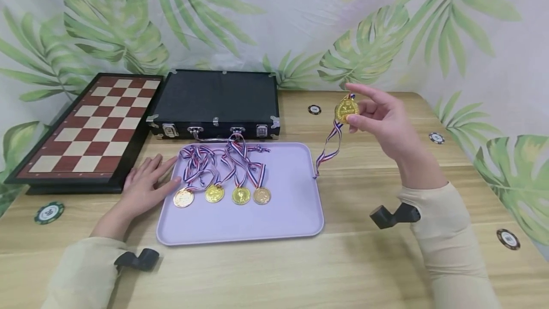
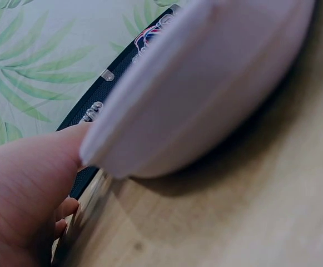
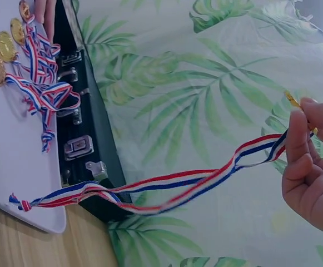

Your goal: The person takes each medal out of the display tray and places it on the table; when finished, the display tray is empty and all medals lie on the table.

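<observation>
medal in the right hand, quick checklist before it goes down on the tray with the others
1. Right hand pinches the medal: ok.
2. Ribbon free of the four tray medals: ok; its knotted end just rests at the tray's right edge.
3. Bare space on the lilac tray right of the row: ok.
4. Left hand steadying the tray's left edge: ok.
5. Which medal face points up: cannot tell.

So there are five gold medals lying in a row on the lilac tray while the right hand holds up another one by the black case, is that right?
Not quite: the head view shows four gold medals in a row on the lilac tray, not five. The rest holds: the right hand holds up another medal, its ribbon trailing down, near the black case.
</observation>
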{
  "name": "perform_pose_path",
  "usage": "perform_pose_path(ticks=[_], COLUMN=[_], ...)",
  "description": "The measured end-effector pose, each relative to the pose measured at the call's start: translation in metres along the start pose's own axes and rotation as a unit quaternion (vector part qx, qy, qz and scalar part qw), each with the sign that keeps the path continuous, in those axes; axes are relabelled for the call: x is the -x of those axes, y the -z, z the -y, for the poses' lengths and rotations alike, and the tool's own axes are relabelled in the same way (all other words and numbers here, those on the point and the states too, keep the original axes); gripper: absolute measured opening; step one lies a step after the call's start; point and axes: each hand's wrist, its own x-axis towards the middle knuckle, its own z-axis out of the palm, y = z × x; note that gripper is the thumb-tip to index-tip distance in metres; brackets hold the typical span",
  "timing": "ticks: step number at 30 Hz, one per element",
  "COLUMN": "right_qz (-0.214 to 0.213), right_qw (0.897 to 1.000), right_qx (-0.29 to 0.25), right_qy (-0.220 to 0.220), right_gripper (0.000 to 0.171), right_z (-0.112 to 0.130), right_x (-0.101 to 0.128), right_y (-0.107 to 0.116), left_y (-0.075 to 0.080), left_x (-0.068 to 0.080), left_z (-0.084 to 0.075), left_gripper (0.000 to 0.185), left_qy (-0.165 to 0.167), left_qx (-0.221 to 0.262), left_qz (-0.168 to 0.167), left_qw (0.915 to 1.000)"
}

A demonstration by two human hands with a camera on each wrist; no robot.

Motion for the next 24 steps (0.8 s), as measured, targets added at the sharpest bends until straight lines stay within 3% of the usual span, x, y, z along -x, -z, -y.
perform_pose_path(ticks=[4, 8, 16, 20, 24], right_qz=[-0.018, -0.036, -0.063, -0.085, -0.104], right_qw=[1.0, 0.996, 0.974, 0.964, 0.961], right_qx=[0.009, 0.036, 0.11, 0.127, 0.117], right_qy=[-0.013, -0.07, -0.188, -0.217, -0.229], right_gripper=[0.045, 0.043, 0.045, 0.046, 0.047], right_z=[-0.001, -0.017, -0.069, -0.084, -0.093], right_x=[-0.003, -0.012, -0.035, -0.049, -0.059], right_y=[0.006, 0.019, 0.044, 0.05, 0.053], left_y=[0.0, 0.0, -0.001, -0.002, -0.002], left_x=[0.002, 0.002, 0.0, 0.001, 0.001], left_z=[0.001, 0.001, 0.0, 0.001, 0.001], left_gripper=[0.065, 0.065, 0.065, 0.064, 0.064], left_qy=[-0.002, 0.0, -0.003, -0.002, -0.002], left_qx=[0.0, -0.001, 0.001, 0.001, 0.0], left_qz=[-0.003, -0.005, -0.006, -0.004, -0.004], left_qw=[1.0, 1.0, 1.0, 1.0, 1.0])
